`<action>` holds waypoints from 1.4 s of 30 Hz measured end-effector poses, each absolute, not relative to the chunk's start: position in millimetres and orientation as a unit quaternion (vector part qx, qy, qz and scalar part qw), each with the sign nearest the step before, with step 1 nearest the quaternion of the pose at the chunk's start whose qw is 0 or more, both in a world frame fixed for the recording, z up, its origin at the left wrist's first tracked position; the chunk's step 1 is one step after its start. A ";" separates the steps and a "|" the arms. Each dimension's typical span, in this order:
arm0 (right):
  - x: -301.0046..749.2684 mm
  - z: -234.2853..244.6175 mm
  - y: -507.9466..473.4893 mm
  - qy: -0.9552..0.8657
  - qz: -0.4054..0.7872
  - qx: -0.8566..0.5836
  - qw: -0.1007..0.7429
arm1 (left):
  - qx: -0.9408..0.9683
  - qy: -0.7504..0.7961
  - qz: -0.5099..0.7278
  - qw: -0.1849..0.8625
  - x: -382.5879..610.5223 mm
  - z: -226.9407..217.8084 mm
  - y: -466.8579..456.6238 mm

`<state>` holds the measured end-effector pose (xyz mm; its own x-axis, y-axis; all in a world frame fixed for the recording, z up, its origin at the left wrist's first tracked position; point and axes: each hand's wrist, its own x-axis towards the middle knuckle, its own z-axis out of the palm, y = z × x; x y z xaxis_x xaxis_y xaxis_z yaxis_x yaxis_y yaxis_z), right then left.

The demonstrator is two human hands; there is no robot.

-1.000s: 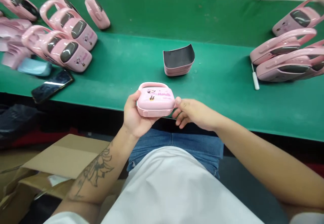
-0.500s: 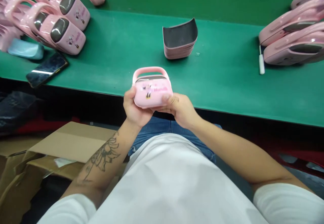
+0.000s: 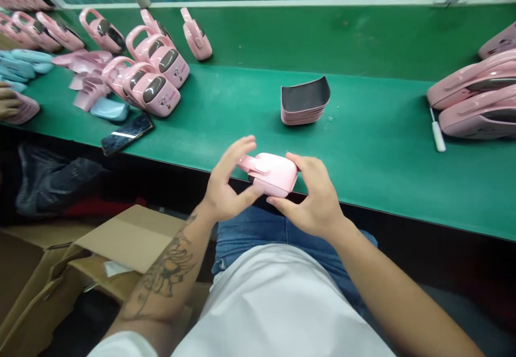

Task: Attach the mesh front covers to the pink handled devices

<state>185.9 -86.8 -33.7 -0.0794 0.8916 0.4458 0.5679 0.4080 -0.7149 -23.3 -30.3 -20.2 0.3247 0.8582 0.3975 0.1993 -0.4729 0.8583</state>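
A glossy pink plastic case with a carry handle (image 3: 278, 171) lies on its side in my hands, over the table's front edge. Its handle points left, and a dark panel barely shows below the handle. My left hand (image 3: 226, 185) curves round the handle end, its thumb against the body and its fingers raised behind. My right hand (image 3: 318, 195) grips the base end between thumb and fingers. Just beyond stands a stack of curved pink pieces (image 3: 303, 116) with a dark inner face.
Several pink handled cases (image 3: 161, 96) stand at left near a light blue piece (image 3: 109, 109) and a phone (image 3: 128, 133). More pink cases (image 3: 479, 120) lie at right by a white-handled tool (image 3: 438, 135). Another person's hand (image 3: 8, 101) shows far left. An open cardboard box (image 3: 133, 236) sits below.
The case has turned from handle-up, printed face showing, to lying sideways with its handle left. My right hand has moved to its base end. The view has tilted up and shifted left.
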 end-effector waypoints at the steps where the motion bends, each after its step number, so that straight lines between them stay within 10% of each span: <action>1: 193.7 -34.1 -82.2 -0.721 0.178 -0.505 0.440 | 0.775 0.338 0.406 0.348 -27.3 -14.8 -24.7; 17: 196.2 -44.3 -75.2 -0.551 0.479 -0.461 0.505 | 0.709 0.416 0.265 0.504 -4.1 8.6 -2.7; 42: 205.5 -45.7 -77.5 -0.502 0.505 -0.419 0.564 | 0.862 0.229 0.268 0.363 -9.4 9.3 18.5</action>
